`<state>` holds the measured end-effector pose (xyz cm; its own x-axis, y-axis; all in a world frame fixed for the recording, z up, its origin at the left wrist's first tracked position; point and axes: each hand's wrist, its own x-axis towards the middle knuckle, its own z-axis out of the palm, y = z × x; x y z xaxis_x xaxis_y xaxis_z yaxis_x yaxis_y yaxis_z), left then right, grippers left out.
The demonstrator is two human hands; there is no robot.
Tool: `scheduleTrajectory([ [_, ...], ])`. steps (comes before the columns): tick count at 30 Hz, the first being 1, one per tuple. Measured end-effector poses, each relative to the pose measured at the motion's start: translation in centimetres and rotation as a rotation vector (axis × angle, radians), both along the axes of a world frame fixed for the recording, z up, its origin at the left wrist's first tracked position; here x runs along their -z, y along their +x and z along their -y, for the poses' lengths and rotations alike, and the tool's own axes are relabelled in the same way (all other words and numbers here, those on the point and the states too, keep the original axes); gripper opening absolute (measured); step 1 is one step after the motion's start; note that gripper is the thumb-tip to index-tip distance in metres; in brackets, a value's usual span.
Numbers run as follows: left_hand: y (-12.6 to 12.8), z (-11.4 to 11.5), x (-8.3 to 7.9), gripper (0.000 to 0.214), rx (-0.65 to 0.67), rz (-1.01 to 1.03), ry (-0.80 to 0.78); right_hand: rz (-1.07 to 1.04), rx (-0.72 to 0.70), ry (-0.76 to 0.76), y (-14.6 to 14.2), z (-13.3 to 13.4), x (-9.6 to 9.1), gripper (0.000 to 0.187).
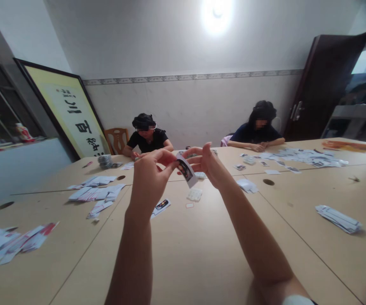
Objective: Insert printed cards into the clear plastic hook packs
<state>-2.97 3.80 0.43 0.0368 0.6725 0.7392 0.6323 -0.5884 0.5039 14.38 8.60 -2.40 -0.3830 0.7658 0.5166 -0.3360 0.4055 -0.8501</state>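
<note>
Your left hand [153,171] pinches a printed card [187,173] near its upper end, above the table [189,250]. It slants down between your hands, and your right hand [211,166] has its fingers loosely spread beside it; whether they touch it, I cannot tell

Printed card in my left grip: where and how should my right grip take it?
Pinch the printed card by its white lower end, probably best from the right: the left grip pinches near the upper end, leaving the lower one free, slanting down rightward.
</note>
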Motion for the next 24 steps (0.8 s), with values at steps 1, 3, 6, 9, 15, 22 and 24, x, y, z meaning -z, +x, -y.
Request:
scheduleTrajectory([
  [1,0.06,0.08,0.00,0.007,0.002,-0.027,0.009,0.005,0.037,-0.013,0.02,0.04,-0.06,0.070],
  [3,0.23,0.24,0.02,0.005,0.022,-0.076,0.028,0.015,0.138,0.011,0.05,0.18,-0.16,0.054],
  [6,0.51,0.44,0.10,0.008,0.064,-0.130,0.051,0.068,0.230,0.103,0.15,0.43,-0.26,0.030],
  [9,0.71,0.50,0.18,0.009,0.077,-0.168,0.066,0.120,0.257,0.128,0.34,0.57,-0.35,0.021],
  [15,0.84,0.50,0.23,0.015,0.107,-0.224,0.165,0.099,0.393,0.105,0.44,0.35,-0.27,0.020],
  [22,0.68,0.56,0.41,0.015,0.180,-0.237,0.208,0.046,0.478,0.094,0.56,-0.25,-0.01,0.024],
  [24,0.56,0.52,0.39,0.015,0.204,-0.239,0.193,0.030,0.485,0.095,0.63,-0.20,-0.05,0.025],
])
